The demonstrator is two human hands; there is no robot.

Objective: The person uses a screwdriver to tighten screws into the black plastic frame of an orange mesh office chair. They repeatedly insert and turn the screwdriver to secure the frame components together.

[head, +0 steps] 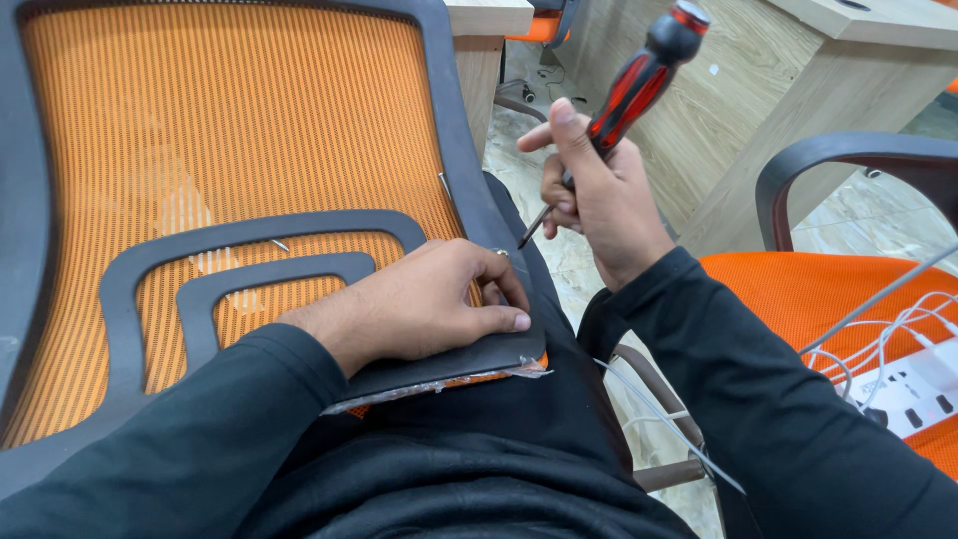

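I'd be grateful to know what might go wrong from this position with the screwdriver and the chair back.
1. The screwdriver tip points close to the left hand pressing the chair back; a slip may jab the fingers.
2. A slip could also tear the orange mesh.
3. White cables beside the right hand arm might snag.

Gap btw chair back (230, 130) frame & desk (718, 120) open; orange seat (828, 289), cables (878, 339) block right.

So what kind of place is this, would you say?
Probably an office: light wood desks, orange mesh office chairs, one backrest lying across the person's lap, and a white power strip on the seat alongside.
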